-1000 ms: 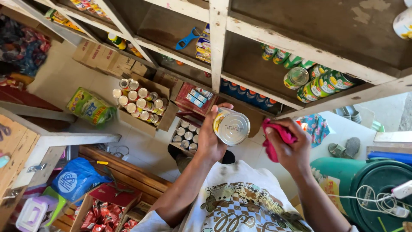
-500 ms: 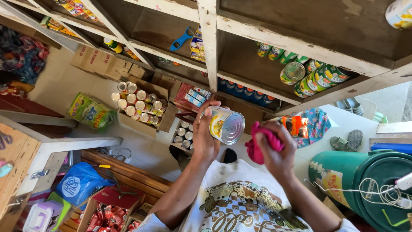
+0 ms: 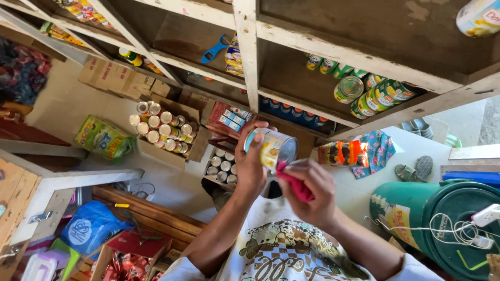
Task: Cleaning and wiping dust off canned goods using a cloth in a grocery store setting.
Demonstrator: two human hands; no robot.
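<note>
My left hand (image 3: 250, 164) grips a tin can (image 3: 275, 148) with a yellow and blue label, held tilted in front of my chest below the wooden shelves. My right hand (image 3: 310, 190) holds a pink cloth (image 3: 295, 184) pressed against the can's lower side. Both hands meet at the can, over the floor and boxes below.
White wooden shelves (image 3: 250, 57) hold green-labelled cans (image 3: 375, 91) and a blue opener (image 3: 213, 49). Open cartons of tins (image 3: 161, 127) sit on the floor, with a green packet (image 3: 101, 138). A green barrel (image 3: 442, 218) with a cable on top stands at right, a blue bag (image 3: 88, 229) at lower left.
The can has turned from end-on to side-on in my left hand. My right hand has brought the pink cloth in from the right onto the can.
</note>
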